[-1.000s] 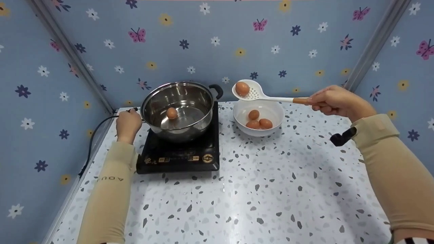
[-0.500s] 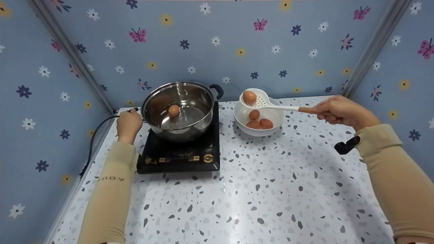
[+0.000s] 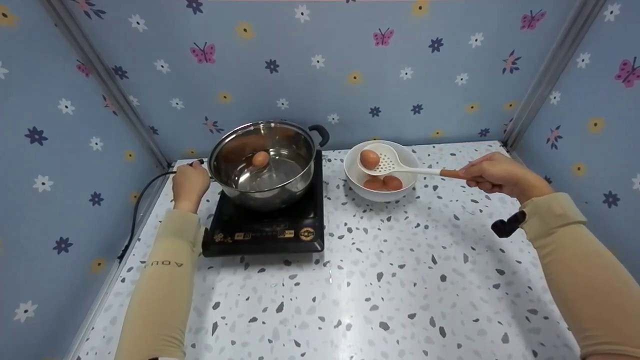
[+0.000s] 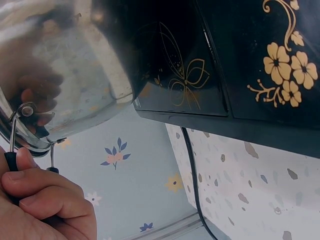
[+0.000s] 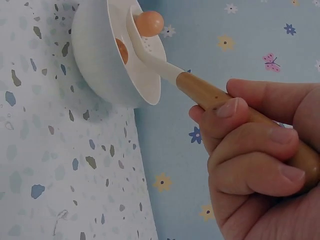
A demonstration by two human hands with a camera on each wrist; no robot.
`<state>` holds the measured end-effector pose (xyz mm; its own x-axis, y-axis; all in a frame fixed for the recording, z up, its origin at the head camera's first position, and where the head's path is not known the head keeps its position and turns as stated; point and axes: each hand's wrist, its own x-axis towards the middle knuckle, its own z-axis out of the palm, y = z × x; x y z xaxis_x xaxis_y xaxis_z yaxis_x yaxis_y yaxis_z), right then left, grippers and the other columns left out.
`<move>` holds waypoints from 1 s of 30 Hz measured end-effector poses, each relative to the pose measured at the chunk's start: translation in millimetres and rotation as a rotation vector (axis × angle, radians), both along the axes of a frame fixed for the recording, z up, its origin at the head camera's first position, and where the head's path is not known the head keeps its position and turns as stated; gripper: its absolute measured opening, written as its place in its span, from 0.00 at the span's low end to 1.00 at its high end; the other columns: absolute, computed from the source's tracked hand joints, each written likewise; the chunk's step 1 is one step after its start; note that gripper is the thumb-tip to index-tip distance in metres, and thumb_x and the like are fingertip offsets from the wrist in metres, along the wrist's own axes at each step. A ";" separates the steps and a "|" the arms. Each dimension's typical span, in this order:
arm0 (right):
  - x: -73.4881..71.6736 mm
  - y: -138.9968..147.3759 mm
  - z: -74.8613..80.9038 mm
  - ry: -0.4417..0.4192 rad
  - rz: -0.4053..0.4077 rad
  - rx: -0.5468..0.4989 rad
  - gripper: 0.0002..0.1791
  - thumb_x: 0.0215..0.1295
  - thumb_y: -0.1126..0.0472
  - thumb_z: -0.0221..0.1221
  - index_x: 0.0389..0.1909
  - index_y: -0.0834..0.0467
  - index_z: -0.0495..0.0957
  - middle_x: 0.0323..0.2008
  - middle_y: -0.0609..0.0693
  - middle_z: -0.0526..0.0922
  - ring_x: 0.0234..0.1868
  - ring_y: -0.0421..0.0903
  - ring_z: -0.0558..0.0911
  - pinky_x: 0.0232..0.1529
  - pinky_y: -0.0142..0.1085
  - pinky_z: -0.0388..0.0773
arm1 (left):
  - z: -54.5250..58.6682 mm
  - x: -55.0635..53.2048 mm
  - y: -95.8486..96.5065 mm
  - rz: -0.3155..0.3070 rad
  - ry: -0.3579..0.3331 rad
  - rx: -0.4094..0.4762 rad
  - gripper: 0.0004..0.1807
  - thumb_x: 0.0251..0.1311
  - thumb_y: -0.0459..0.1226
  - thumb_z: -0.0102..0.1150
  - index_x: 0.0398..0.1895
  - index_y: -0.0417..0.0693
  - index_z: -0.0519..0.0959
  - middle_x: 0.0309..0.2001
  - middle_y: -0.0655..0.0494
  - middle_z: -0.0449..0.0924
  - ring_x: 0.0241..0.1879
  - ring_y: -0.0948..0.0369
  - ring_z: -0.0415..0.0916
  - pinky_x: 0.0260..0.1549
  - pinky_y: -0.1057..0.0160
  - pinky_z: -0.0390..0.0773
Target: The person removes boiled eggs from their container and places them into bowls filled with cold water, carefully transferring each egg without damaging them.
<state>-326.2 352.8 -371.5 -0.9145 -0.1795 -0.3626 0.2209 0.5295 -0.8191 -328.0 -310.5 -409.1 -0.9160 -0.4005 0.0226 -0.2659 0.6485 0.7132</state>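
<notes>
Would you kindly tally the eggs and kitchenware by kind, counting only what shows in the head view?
Eggs: 4 (1 in the pot, 1 on the perforated spoon, 2 in the bowl)
Pots: 1
Perforated spoons: 1
Bowls: 1
Cooktops: 1
Total: 8

A white slotted spoon cradles a brown egg over a bowl, three o'clock from a steel pot holding another egg.

Smooth, glossy metal pot
</notes>
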 end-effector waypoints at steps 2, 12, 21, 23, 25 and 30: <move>0.3 -2.5 -1.3 0.009 0.005 0.024 0.17 0.84 0.56 0.57 0.60 0.64 0.83 0.25 0.44 0.80 0.17 0.37 0.65 0.21 0.32 0.64 | 0.6 0.2 -0.3 -0.001 0.001 0.003 0.36 0.87 0.43 0.24 0.64 0.17 0.74 0.59 0.16 0.76 0.60 0.26 0.77 0.61 0.32 0.75; -1.3 -19.0 -0.3 0.044 0.009 0.139 0.28 0.83 0.54 0.59 0.72 0.69 0.75 0.28 0.44 0.81 0.19 0.38 0.67 0.23 0.34 0.66 | 1.3 1.2 -0.5 -0.003 0.014 -0.001 0.35 0.87 0.43 0.25 0.65 0.16 0.73 0.61 0.15 0.75 0.62 0.25 0.75 0.64 0.31 0.73; -2.7 -31.2 1.7 0.113 -0.003 0.166 0.25 0.81 0.56 0.62 0.69 0.68 0.79 0.27 0.44 0.80 0.20 0.39 0.67 0.23 0.34 0.66 | 1.6 -0.3 -1.6 -0.013 -0.008 0.010 0.36 0.87 0.44 0.24 0.67 0.17 0.71 0.62 0.16 0.75 0.62 0.26 0.76 0.63 0.32 0.74; -2.4 -33.9 3.1 0.130 0.002 0.176 0.25 0.80 0.56 0.62 0.68 0.68 0.80 0.27 0.45 0.80 0.20 0.39 0.66 0.23 0.35 0.65 | 1.0 -1.4 -2.2 -0.011 -0.011 0.010 0.36 0.87 0.44 0.23 0.67 0.17 0.71 0.62 0.16 0.75 0.62 0.26 0.76 0.63 0.32 0.74; -2.3 -36.1 4.6 0.146 0.007 0.189 0.24 0.80 0.56 0.62 0.67 0.68 0.80 0.27 0.45 0.80 0.20 0.40 0.66 0.23 0.35 0.65 | 0.4 -2.1 -2.2 -0.006 -0.011 0.003 0.36 0.87 0.44 0.24 0.68 0.17 0.70 0.63 0.16 0.74 0.63 0.26 0.75 0.64 0.31 0.73; -2.5 -38.8 7.5 0.164 -0.002 0.186 0.24 0.81 0.57 0.62 0.68 0.68 0.80 0.28 0.46 0.81 0.20 0.40 0.65 0.23 0.34 0.64 | -0.2 -2.1 -1.5 0.003 -0.013 -0.002 0.36 0.87 0.44 0.24 0.67 0.17 0.71 0.61 0.17 0.75 0.61 0.26 0.76 0.62 0.32 0.75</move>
<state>-328.6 314.0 -363.9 -0.9642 -0.1216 -0.2356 0.0938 0.6745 -0.7323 -330.1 -312.0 -409.4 -0.9152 -0.4029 0.0114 -0.2768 0.6489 0.7087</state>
